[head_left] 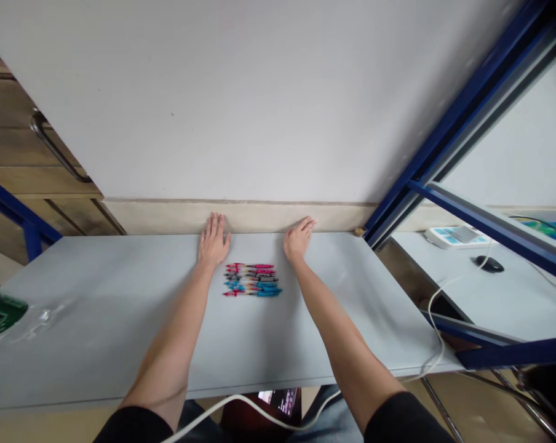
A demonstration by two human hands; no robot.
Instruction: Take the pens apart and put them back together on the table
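My left hand [212, 245] lies flat near the table's back edge, fingers stretched toward the wall, with nothing in it. Across from it, my right hand [298, 239] rests at the same edge, fingers extended up and to the right, holding nothing visible. Between my forearms, several pens lie side by side in a compact stack of rows. Pink-red pens [259, 266] are at the far side, then grey-black pens [259, 278], then blue pens [262, 286]. The nearest pen [267, 293] has a blue barrel end and a red end. Neither hand touches the pens.
The grey table [121, 344] meets a white wall [241, 111]. A clear bottle with a green label [3, 314] lies at the left. Blue metal frame bars [444, 135] rise at the right. Beyond them are a black mouse [489, 264] and a white cable [437, 332].
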